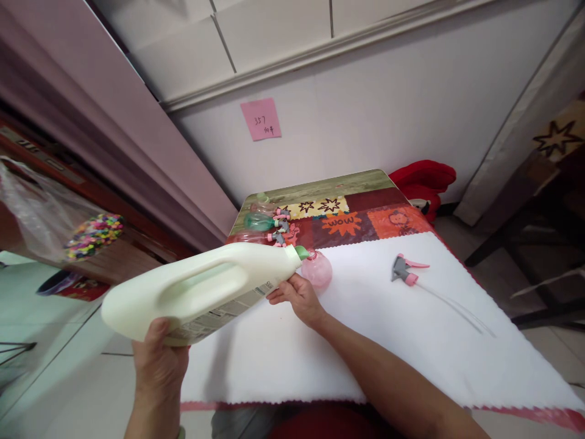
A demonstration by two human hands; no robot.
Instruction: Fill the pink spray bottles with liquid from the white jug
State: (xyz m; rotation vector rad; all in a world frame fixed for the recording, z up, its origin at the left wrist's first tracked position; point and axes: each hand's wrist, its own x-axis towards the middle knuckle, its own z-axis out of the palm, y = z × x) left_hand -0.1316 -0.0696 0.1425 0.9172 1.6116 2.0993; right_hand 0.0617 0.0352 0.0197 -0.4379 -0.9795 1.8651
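Note:
A large pale green jug [132,305] lies tilted in the air, its green spout at the mouth of a round pink bottle [319,272] on the white cloth. My left hand [159,356] grips the jug's base end from below, thumb up its side. Under the jug's neck, my right hand [299,299] has its fingers closed against the jug's lower edge, close to the pink bottle. A grey and pink spray head [404,271] with a long clear tube rests on the cloth to the right. Whether liquid is flowing cannot be made out.
Several spray bottles, including a green one [258,221], lie at the table's back left. A patterned cover [361,222] spans the back. A red plush item [423,183] is behind the table; a dark stool stands right.

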